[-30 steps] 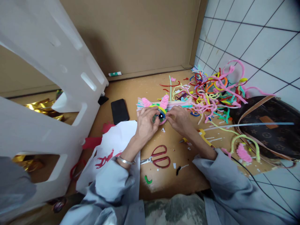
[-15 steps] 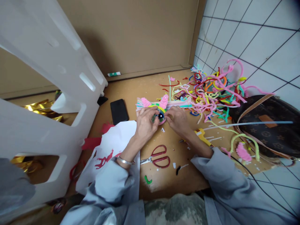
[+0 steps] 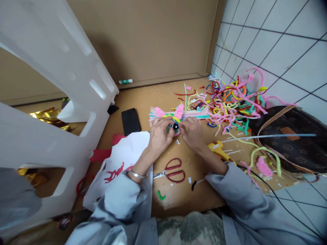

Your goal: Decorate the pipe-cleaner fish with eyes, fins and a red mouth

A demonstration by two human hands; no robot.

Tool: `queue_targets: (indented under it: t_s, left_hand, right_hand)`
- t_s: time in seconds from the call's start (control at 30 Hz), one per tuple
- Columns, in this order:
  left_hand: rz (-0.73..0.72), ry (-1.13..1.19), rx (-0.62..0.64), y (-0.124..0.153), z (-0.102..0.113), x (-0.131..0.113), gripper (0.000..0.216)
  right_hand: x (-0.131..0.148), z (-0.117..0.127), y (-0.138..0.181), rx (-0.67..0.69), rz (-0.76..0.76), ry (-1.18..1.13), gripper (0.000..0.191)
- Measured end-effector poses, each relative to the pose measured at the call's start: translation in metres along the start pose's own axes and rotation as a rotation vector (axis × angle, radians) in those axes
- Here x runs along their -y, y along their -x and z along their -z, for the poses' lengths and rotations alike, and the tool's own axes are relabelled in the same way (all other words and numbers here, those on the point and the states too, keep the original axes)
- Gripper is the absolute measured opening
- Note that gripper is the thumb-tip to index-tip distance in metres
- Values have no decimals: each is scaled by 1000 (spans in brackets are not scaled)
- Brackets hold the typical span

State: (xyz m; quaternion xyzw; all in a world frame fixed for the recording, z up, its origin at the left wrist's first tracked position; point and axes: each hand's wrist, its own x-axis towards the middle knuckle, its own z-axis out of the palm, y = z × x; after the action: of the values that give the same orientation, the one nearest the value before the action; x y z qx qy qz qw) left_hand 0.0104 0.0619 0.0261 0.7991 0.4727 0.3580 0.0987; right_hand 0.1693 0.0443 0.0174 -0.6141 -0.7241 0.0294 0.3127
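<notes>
Both of my hands meet over a small pipe-cleaner figure (image 3: 176, 119) lying on a cardboard sheet (image 3: 153, 95). The figure has pink fuzzy ears, yellow and green bands and a black bead at its middle. My left hand (image 3: 160, 134) pinches its left side with curled fingers. My right hand (image 3: 192, 132) pinches the right side next to the bead. A bundle of straight pale pipe cleaners (image 3: 196, 114) lies just behind the figure.
A tangled heap of coloured pipe cleaners (image 3: 232, 97) lies at the right, beside a brown patterned bag (image 3: 293, 136). Red scissors (image 3: 172, 172), a yellow glue gun (image 3: 218, 149), a black phone (image 3: 130, 121), white paper with red cut-outs (image 3: 122, 160) and a white plastic panel (image 3: 51, 102) surround my hands.
My right forearm has shifted slightly left, so more of the yellow glue gun shows. Both hands stay pinched on the figure.
</notes>
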Motion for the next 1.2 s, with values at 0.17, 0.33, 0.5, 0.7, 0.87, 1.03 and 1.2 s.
queue_targets:
  t_s: [0.17, 0.33, 0.5, 0.7, 0.87, 1.03, 1.2]
  left_hand:
    - [11, 1, -1, 0, 1, -1, 17]
    - [7, 9, -12, 3, -1, 0, 18]
    - [-5, 7, -40, 4, -4, 3, 18]
    - [-31, 9, -57, 6, -8, 5, 19]
    - [-7, 10, -57, 5, -9, 6, 19]
    - [5, 9, -46, 5, -7, 4, 18]
    - [37, 39, -58, 5, -8, -1, 18]
  right_hand:
    - [3, -1, 10, -15, -21, -48, 22]
    - [5, -9, 22, -37, -88, -151, 28]
    - [7, -18, 25, -134, -126, -229, 24]
    - [10, -21, 29, -138, -158, -278, 30]
    - [15, -23, 35, -130, -185, -256, 35]
    - [16, -26, 38, -128, -201, -268, 40]
    - [11, -32, 37, -156, -202, -342, 43]
